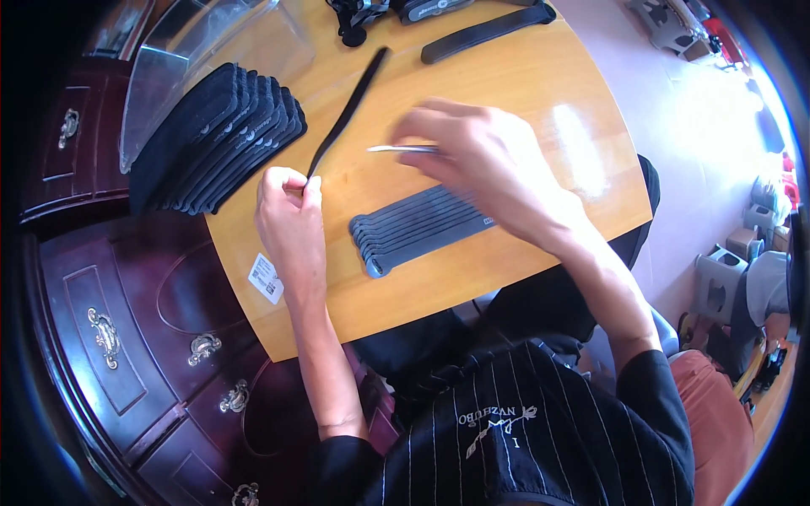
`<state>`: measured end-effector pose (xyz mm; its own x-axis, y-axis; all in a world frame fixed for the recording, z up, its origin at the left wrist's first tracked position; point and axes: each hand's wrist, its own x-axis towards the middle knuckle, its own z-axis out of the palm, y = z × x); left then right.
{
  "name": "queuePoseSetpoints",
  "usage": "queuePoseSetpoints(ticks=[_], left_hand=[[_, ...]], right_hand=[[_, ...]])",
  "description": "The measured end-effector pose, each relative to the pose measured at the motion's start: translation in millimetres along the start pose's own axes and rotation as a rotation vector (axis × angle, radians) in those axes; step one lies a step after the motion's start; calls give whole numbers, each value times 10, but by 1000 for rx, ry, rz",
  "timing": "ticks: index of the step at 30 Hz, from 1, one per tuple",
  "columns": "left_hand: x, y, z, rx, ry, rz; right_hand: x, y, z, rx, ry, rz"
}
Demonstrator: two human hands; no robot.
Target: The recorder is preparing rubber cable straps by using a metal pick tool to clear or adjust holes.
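wooden tabletop (523,101) beside a dark dresser (110,329): left hand (291,215) pinches shut on the near end of a long black strap (350,110) lying across it; right hand (485,164) grips a thin pale strip (396,148), above a fanned row of grey strips (413,228).

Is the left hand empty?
No, the left hand pinches the near end of a long black strap lying across the table.

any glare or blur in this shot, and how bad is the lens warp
Head view: a bright glare patch on the wooden table by the right hand, which is motion-blurred; the left hand pinching the black strap is sharper; table edges bow toward the dark rim.
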<state>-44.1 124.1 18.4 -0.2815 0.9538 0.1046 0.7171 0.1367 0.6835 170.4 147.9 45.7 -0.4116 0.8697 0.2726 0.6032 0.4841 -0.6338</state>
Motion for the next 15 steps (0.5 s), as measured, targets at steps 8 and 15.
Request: queuePoseSetpoints(ticks=[8, 15], left_hand=[[-575, -32, -419, -238, 143, 147], [-1303, -123, -767, -729, -88, -314]], right_hand=[[251, -215, 497, -13, -238, -258], [-692, -264, -287, 197, -305, -1]])
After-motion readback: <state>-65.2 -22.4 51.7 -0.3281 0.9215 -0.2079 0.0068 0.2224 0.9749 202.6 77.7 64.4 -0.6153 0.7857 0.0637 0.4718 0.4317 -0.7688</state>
